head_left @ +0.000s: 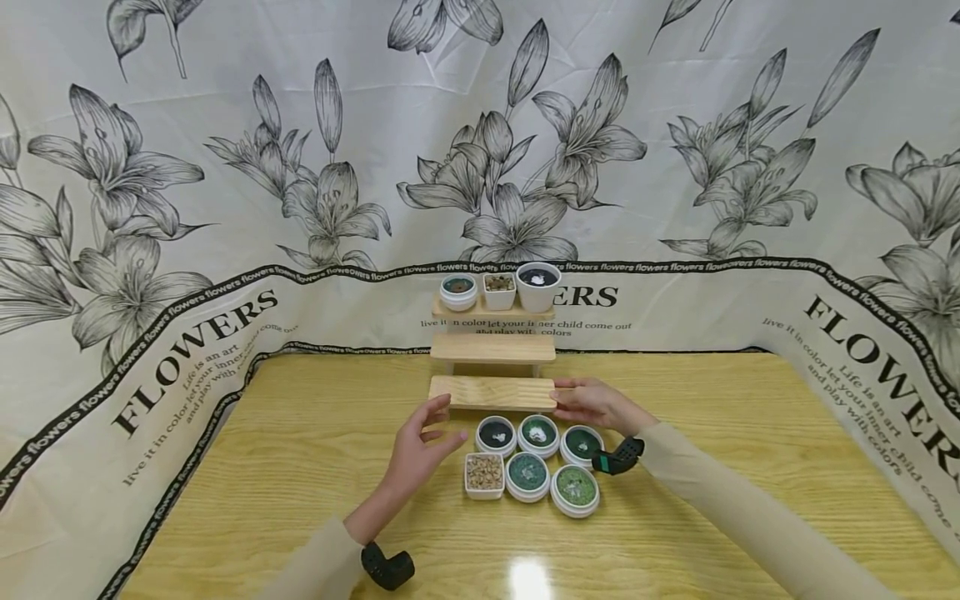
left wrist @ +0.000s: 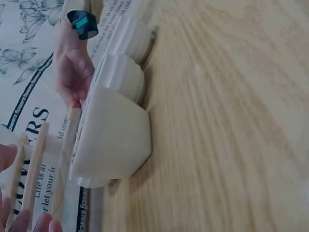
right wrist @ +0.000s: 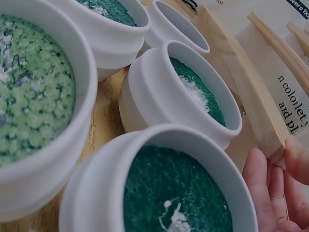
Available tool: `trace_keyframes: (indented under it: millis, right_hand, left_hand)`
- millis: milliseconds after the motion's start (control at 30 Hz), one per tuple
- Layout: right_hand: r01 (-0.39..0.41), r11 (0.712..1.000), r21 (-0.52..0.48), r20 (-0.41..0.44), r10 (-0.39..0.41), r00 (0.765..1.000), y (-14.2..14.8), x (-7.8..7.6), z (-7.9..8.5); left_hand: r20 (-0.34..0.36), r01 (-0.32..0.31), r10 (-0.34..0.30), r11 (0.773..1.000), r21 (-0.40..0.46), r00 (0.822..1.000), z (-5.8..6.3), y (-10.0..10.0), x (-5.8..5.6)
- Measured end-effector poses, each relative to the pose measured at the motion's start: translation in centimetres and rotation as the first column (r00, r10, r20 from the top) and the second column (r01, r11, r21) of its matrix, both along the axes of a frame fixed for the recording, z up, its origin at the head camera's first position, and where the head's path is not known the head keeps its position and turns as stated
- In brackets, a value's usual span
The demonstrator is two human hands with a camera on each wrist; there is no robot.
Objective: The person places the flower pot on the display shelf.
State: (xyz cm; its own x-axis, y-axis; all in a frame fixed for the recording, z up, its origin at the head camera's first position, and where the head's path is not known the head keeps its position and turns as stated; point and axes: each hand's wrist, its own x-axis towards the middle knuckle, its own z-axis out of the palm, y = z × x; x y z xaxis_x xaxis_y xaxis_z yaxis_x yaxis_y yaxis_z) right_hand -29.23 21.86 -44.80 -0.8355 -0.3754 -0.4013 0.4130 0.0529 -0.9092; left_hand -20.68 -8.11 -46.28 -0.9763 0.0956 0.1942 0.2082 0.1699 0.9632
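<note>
A three-tier wooden display stand with pale boards stands against the back curtain. My right hand pinches the right end of its lowest board, thumb on one side and fingers on the other. At the left end of that board is my left hand, thumb apart from loosely bent fingers; whether the fingertips touch the wood I cannot tell. Just in front of the stand sit several white pots: a square pot of tan chips, a light green one and round pots with dark or green contents.
On the top board stand a small round pot, a square pot and a taller white pot. A flower-print curtain encloses the back and sides of the wooden table.
</note>
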Motion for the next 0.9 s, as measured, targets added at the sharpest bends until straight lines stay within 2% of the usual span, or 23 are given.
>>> trace_keyframes:
  millis: [233,367,500,900]
  right_hand:
    - [0.009,1.0,0.003,-0.004,-0.009,1.0,0.1,0.2,0.2]
    - [0.011,1.0,0.008,-0.011,-0.011,1.0,0.1,0.3,0.3]
    - [0.012,1.0,-0.004,-0.008,-0.012,1.0,0.0,0.4,0.2]
    - [0.013,1.0,-0.026,-0.022,-0.013,1.0,-0.2,0.2,-0.1]
  left_hand:
    - [0.064,0.074,-0.075,0.997,0.025,0.995,-0.6,0.3,0.6]
    - [0.102,0.133,-0.138,0.99,0.053,0.985,-0.9,0.4,0.9]
    - [0.142,0.183,-0.186,0.983,0.032,0.972,-1.7,0.6,1.3]
    - [0.149,0.194,-0.194,0.981,0.013,0.97,-2.8,1.4,2.4]
